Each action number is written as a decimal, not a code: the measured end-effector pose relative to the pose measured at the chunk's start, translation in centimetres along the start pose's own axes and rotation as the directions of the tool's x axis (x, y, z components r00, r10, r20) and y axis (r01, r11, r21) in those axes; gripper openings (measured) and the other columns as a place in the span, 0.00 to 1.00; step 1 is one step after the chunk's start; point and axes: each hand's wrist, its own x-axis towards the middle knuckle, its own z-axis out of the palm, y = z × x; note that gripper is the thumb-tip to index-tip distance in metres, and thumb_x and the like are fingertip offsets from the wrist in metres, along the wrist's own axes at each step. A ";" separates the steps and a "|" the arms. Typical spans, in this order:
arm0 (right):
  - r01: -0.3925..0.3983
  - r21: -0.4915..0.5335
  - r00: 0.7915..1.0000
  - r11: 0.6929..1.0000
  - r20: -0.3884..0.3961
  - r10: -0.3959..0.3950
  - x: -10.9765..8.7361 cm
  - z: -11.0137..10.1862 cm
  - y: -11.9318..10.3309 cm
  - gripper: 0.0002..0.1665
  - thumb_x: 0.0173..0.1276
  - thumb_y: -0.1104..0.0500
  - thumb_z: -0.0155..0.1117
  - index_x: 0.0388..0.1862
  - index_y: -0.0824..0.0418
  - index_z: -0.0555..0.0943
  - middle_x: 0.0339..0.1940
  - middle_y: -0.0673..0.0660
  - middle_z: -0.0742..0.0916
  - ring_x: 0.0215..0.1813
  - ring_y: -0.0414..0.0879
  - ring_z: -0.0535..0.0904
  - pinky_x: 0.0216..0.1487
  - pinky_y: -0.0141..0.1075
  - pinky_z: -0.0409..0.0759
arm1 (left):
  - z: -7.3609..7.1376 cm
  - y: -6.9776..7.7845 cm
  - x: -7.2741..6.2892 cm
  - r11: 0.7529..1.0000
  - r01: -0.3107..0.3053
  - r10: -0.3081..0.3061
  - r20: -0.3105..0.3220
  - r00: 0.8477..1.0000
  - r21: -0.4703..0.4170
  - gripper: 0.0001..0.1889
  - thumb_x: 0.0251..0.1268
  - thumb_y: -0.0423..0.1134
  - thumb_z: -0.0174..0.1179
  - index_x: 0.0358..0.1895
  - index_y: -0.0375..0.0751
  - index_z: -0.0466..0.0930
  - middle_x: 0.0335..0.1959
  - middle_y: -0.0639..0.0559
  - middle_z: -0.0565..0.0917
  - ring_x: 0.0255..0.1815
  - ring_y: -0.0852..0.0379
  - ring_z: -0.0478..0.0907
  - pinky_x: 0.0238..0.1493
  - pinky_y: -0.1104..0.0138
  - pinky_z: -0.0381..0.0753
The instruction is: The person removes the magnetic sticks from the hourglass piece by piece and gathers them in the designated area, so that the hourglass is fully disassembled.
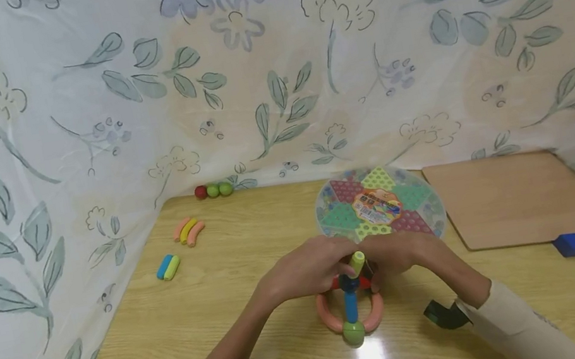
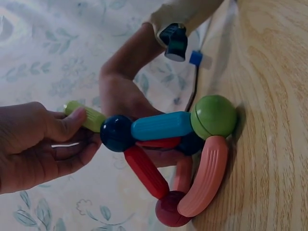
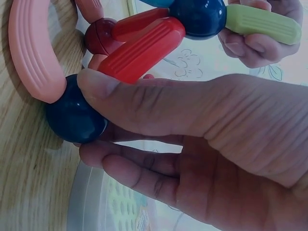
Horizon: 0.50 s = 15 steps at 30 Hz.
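Observation:
A pyramid-like model of magnetic rods and balls stands on the table. Its base has curved pink rods (image 2: pixel 207 175), a green ball (image 2: pixel 214 115), a dark red ball (image 2: pixel 171 209) and a dark blue ball (image 3: pixel 77 113). A blue rod (image 2: pixel 161 126) and red rods (image 3: pixel 142 50) slant up to another dark blue ball (image 2: pixel 117 133) at the top. From that ball a yellow-green rod (image 1: pixel 357 263) sticks out, pinched by my left hand (image 1: pixel 309 269). My right hand (image 1: pixel 392 251) grips the base's dark blue ball between thumb and fingers.
Behind the hands lies a round Chinese checkers board (image 1: pixel 379 205). To the right are a brown wooden board (image 1: pixel 521 196) and a blue block (image 1: pixel 572 245). Loose short rods (image 1: pixel 168 268), curved rods (image 1: pixel 189 231) and balls (image 1: pixel 213 190) sit at the left, before a floral cloth (image 1: pixel 251 102).

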 end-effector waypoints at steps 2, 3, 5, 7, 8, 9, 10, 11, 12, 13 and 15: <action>0.003 -0.014 1.000 1.000 -0.003 -0.003 0.0 -0.1 0.0 0.19 0.62 0.64 0.78 0.49 0.52 0.83 0.37 0.52 0.85 0.36 0.37 0.75 0.41 0.30 0.76 | -0.1 -0.1 0.0 1.000 0.005 -0.005 0.003 1.000 -0.023 0.02 0.74 0.35 0.64 0.42 0.41 0.82 0.32 0.53 0.82 0.32 0.65 0.72 0.36 0.78 0.71; 0.004 -0.016 1.000 1.000 -0.005 -0.004 0.0 -0.1 0.0 0.17 0.62 0.64 0.78 0.48 0.53 0.83 0.37 0.52 0.86 0.35 0.36 0.75 0.40 0.30 0.76 | -0.1 -0.1 0.0 0.999 0.010 -0.010 0.004 1.000 -0.034 0.02 0.74 0.35 0.64 0.42 0.41 0.82 0.32 0.53 0.82 0.32 0.65 0.72 0.36 0.78 0.71; 0.008 -0.015 1.000 1.000 -0.004 -0.008 0.0 -0.1 0.0 0.16 0.62 0.64 0.78 0.46 0.53 0.84 0.37 0.52 0.86 0.35 0.36 0.75 0.40 0.30 0.76 | -0.1 -0.2 0.0 0.999 0.014 -0.014 0.004 1.000 -0.045 0.01 0.74 0.34 0.64 0.41 0.41 0.82 0.32 0.52 0.83 0.32 0.65 0.72 0.35 0.78 0.71; 0.010 -0.005 1.000 1.000 -0.006 -0.010 0.1 -0.1 0.1 0.17 0.62 0.64 0.78 0.47 0.52 0.83 0.38 0.52 0.86 0.37 0.37 0.75 0.41 0.30 0.76 | -0.1 -0.2 0.0 0.998 0.018 -0.018 0.001 1.000 -0.053 0.01 0.74 0.34 0.64 0.41 0.42 0.81 0.32 0.52 0.83 0.31 0.65 0.72 0.35 0.79 0.71; 0.015 -0.002 1.000 1.000 -0.004 -0.015 0.1 -0.1 0.1 0.18 0.62 0.64 0.78 0.48 0.52 0.83 0.39 0.52 0.86 0.37 0.37 0.76 0.42 0.30 0.77 | -0.1 -0.2 0.0 0.998 0.023 -0.024 -0.003 1.000 -0.059 0.02 0.74 0.33 0.63 0.40 0.42 0.81 0.32 0.51 0.83 0.31 0.65 0.72 0.35 0.78 0.71; 0.021 -0.006 1.000 1.000 -0.002 -0.021 0.1 -0.1 0.2 0.18 0.62 0.64 0.78 0.48 0.52 0.83 0.39 0.52 0.86 0.38 0.38 0.76 0.42 0.31 0.77 | -0.2 -0.2 0.0 0.997 0.032 -0.033 -0.006 0.999 -0.067 0.02 0.75 0.33 0.63 0.40 0.42 0.80 0.32 0.49 0.83 0.31 0.64 0.72 0.35 0.78 0.70; 0.025 -0.013 1.000 1.000 0.002 -0.025 0.2 0.0 0.2 0.17 0.62 0.65 0.78 0.48 0.52 0.84 0.39 0.52 0.87 0.38 0.37 0.77 0.43 0.30 0.77 | -0.2 -0.3 0.0 0.996 0.043 -0.044 -0.012 0.999 -0.077 0.02 0.75 0.32 0.62 0.41 0.42 0.80 0.33 0.49 0.84 0.31 0.65 0.73 0.35 0.78 0.70; 0.028 -0.027 1.000 0.999 0.007 -0.028 0.3 0.0 0.2 0.16 0.62 0.64 0.78 0.47 0.53 0.85 0.38 0.51 0.87 0.38 0.37 0.77 0.43 0.30 0.77 | -0.3 -0.3 -0.1 0.994 0.052 -0.054 -0.022 0.998 -0.093 0.02 0.76 0.31 0.61 0.42 0.42 0.80 0.34 0.49 0.85 0.32 0.65 0.75 0.36 0.78 0.71; 0.030 -0.043 0.999 0.999 0.014 -0.029 0.3 0.0 0.3 0.14 0.63 0.64 0.78 0.45 0.54 0.85 0.37 0.50 0.87 0.38 0.37 0.76 0.43 0.30 0.77 | -0.4 -0.3 -0.1 0.991 0.065 -0.068 -0.029 0.997 -0.113 0.03 0.76 0.29 0.60 0.44 0.41 0.81 0.35 0.49 0.86 0.33 0.65 0.78 0.36 0.79 0.72; 0.032 -0.063 0.999 0.998 0.021 -0.031 0.4 0.0 0.3 0.11 0.63 0.63 0.78 0.42 0.54 0.86 0.36 0.49 0.87 0.37 0.36 0.76 0.42 0.29 0.77 | -0.5 -0.3 -0.2 0.989 0.076 -0.082 -0.038 0.996 -0.130 0.04 0.76 0.28 0.59 0.45 0.41 0.81 0.36 0.49 0.87 0.35 0.64 0.81 0.37 0.79 0.74; 0.027 -0.100 0.999 0.995 0.031 -0.024 0.6 0.1 0.2 0.08 0.63 0.62 0.78 0.38 0.55 0.86 0.33 0.48 0.86 0.35 0.34 0.75 0.41 0.29 0.77 | -0.8 -0.3 -0.4 0.985 0.092 -0.101 -0.057 0.993 -0.144 0.05 0.77 0.28 0.58 0.47 0.40 0.81 0.38 0.49 0.88 0.38 0.62 0.84 0.38 0.77 0.76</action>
